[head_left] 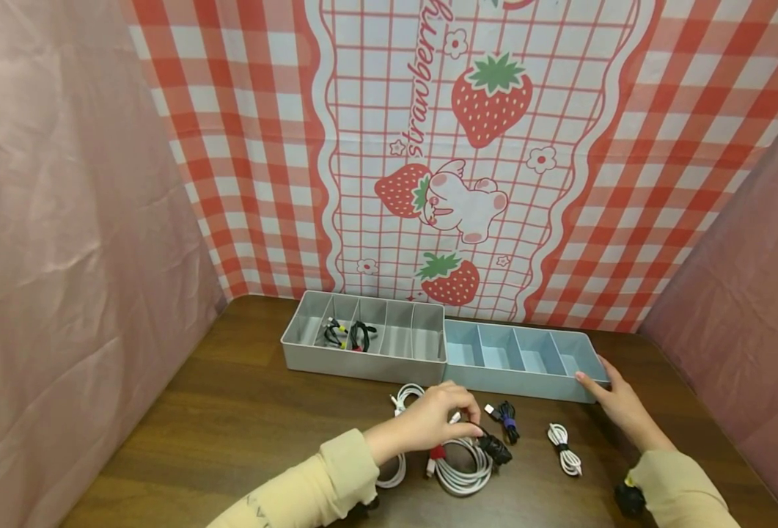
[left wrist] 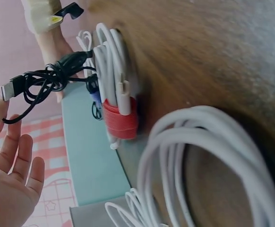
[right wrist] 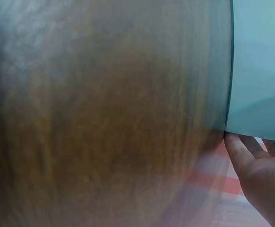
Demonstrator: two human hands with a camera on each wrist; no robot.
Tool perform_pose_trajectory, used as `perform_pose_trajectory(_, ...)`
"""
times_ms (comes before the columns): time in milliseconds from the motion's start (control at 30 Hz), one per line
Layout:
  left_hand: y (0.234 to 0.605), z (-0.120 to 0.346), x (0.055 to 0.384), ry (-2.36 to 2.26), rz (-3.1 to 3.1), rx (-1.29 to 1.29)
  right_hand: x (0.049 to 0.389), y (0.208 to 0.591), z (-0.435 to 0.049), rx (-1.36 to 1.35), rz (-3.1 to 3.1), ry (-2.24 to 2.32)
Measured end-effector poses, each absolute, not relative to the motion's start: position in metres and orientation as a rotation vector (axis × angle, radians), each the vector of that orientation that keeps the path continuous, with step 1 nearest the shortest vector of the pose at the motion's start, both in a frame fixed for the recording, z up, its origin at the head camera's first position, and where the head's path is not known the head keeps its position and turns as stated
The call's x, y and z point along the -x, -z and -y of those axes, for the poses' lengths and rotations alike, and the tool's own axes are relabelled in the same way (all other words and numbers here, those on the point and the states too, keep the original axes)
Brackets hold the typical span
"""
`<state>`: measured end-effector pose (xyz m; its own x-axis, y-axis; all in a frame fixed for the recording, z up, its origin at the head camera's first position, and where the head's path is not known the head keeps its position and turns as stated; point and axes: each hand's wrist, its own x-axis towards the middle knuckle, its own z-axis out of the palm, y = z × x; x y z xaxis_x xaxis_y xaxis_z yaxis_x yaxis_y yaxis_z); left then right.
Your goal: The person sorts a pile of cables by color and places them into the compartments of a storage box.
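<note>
Coil of white cable (head_left: 399, 475) partly hidden; left hand (head_left: 428, 419) pinches black cable (head_left: 496, 449).

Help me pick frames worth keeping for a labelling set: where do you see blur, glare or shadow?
Head view: strawberry cloth crisp, lighting fairly even; left wrist view: red-banded white cable fairly sharp, nearest white coil softer, pale sheen on the tabletop at upper right; right wrist view: tabletop grain badly blurred, hazy glare at upper left, faint shadow on the blue box.

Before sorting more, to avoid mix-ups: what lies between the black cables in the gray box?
A divider; the head view shows the yellow-marked cable left of it, the red-marked cable right.
</note>
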<state>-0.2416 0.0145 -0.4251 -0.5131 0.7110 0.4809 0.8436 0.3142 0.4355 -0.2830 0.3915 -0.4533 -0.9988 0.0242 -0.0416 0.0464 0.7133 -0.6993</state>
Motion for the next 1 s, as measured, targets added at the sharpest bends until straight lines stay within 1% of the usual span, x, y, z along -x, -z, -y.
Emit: perform_pose_trajectory(1000,0.386,-0.003,0.238,0.852,2.382,1.38,0.282,0.453,-0.392,-0.061,-2.853,1.207)
